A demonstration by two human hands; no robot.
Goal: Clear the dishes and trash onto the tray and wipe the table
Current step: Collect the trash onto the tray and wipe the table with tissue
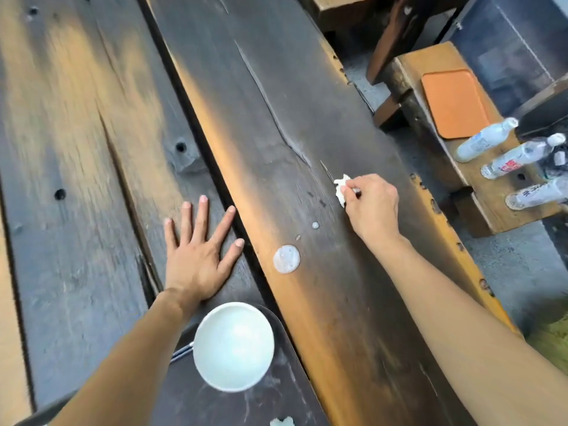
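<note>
My right hand (pixel 370 207) is closed on a small crumpled white tissue (pixel 341 189), held against the dark wooden table (pixel 276 103). My left hand (pixel 198 250) lies flat on the table with its fingers spread, holding nothing. A whitish puddle (pixel 286 258) and a smaller drop (pixel 315 225) sit on the plank between the two hands. Near me, a dark tray (pixel 285 364) carries a white bowl (pixel 233 345), with thin metal utensils (pixel 181 352) poking out beside my left forearm. Another white scrap (pixel 281 422) shows at the bottom edge.
To the right, a wooden bench (pixel 442 155) holds an orange tray (pixel 455 103) and several plastic water bottles (pixel 482 139). A gap runs between the table planks (pixel 190 124). Grey floor (pixel 507 256) lies between the table and the bench.
</note>
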